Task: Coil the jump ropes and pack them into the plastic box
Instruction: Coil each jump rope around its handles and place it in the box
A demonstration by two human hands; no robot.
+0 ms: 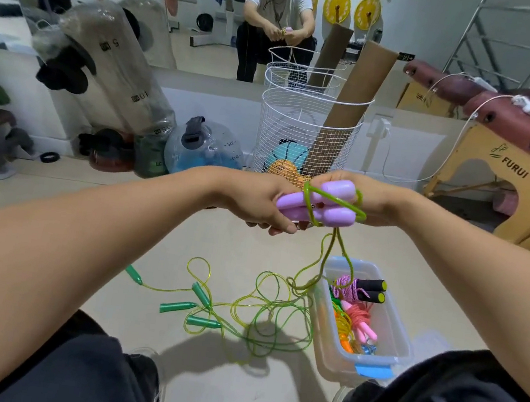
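My left hand [263, 200] grips two purple jump-rope handles [317, 204], held side by side at chest height. A green rope [334, 203] crosses over them in a few turns. My right hand [372, 198] is behind the handles with fingers curled round the rope loop. The rope's free length [323, 259] hangs down to the floor. On the floor lie tangled yellow-green ropes [262, 315] with green handles [175, 307]. A clear plastic box [396, 322] at right holds several coiled ropes.
A white wire basket [306, 132] with cardboard tubes and balls stands ahead. Water bags and weights [111, 79] lean at left. A folded massage table [498, 157] is at right. A mirror on the wall reflects me. My knees [453, 401] frame the floor.
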